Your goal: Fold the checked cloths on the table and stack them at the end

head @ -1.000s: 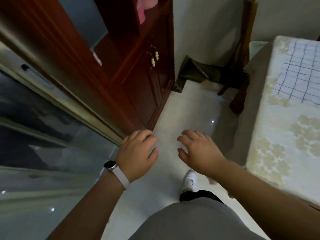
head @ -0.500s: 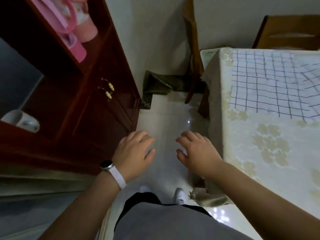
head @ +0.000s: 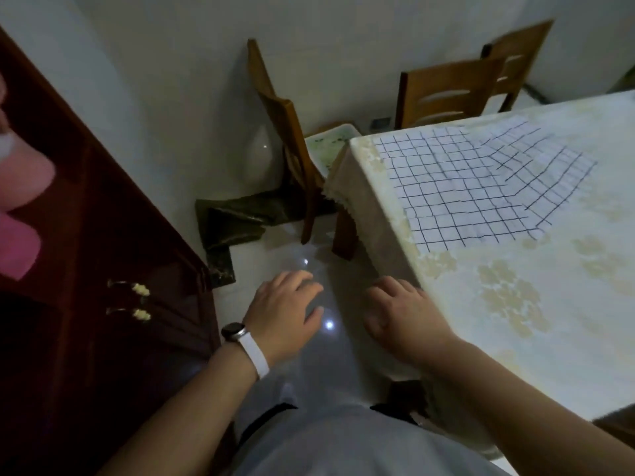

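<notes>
Table (head: 515, 304) standing under a pale floral tablecloth (head: 508, 290), carrying checked cloths (head: 481, 187) lying spread and overlapping toward its far corner (count hard to tell), near side of the table lying bare.

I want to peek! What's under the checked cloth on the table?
Under the checked cloth lies a pale flowered tablecloth, which covers the table and hangs over its edge. The tabletop itself is hidden; only a wooden leg shows below.

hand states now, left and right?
Left hand: open, holding nothing, over the floor.
Right hand: open, holding nothing, beside the table edge.
</notes>
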`<control>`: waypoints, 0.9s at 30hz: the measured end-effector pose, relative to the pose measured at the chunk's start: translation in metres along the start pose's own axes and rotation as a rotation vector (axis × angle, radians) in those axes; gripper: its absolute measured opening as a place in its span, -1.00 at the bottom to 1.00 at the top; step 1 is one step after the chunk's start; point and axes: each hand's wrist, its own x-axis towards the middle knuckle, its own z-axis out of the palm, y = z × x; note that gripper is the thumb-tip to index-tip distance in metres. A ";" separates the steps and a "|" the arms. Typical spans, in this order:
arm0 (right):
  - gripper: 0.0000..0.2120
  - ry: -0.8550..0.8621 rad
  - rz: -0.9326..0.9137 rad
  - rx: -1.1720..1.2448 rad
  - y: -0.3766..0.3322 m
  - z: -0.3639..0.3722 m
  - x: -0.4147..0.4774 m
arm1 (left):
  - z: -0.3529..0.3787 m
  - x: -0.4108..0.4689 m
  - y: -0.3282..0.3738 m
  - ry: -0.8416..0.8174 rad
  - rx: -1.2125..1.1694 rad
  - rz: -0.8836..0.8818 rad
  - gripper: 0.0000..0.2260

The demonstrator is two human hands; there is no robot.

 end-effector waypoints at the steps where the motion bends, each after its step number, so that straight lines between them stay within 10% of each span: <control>1: -0.59 0.015 0.031 0.010 -0.004 -0.003 0.006 | -0.003 0.008 -0.008 -0.021 -0.008 0.021 -0.66; 27: -0.63 0.021 0.475 0.267 0.121 0.001 0.141 | 0.006 0.273 0.006 -0.286 0.098 0.376 -0.61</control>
